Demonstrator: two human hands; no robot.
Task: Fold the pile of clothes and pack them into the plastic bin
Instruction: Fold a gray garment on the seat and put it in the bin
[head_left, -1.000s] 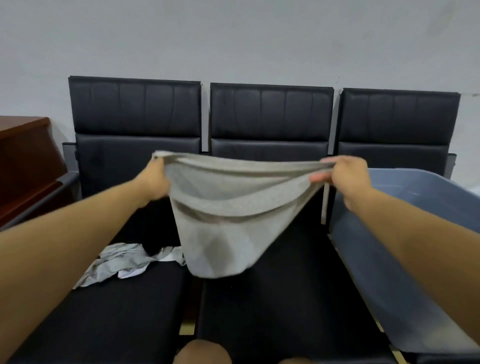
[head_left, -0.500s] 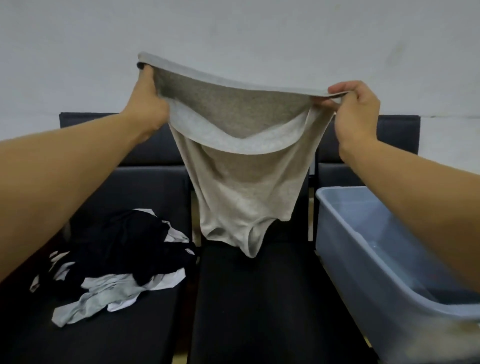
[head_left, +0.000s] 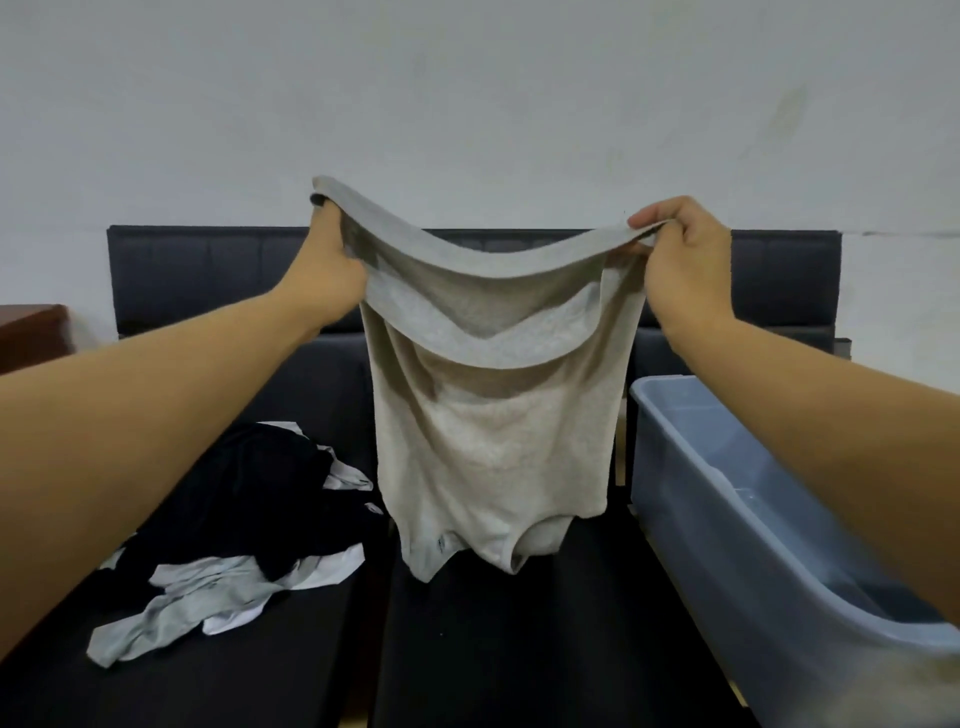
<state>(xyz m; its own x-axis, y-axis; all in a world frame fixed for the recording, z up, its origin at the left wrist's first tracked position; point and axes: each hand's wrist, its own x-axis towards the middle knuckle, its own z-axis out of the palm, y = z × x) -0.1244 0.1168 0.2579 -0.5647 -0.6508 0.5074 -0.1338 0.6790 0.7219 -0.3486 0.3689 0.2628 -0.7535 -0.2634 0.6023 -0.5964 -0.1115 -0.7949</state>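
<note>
Both hands hold the grey garment up by its top edge — left hand and right hand each keep a tight grip on a corner. It hangs above the black seats, left of the plastic bin — the clothes pile lies further left.

The grey garment pinched between the left hand and the right hand is soft knit cloth, matt and slightly heathered, with a darker ribbed-looking band along the held edge. Below the left hand, the pile of clothes is limp cloth too: matt black, pale grey and white pieces, creased. Below the right hand, the plastic bin is smooth, translucent blue-grey plastic with a dull sheen. The seats under both hands look like black leather or vinyl, smooth and faintly shiny. The wall beyond is flat, matt paint.
</note>
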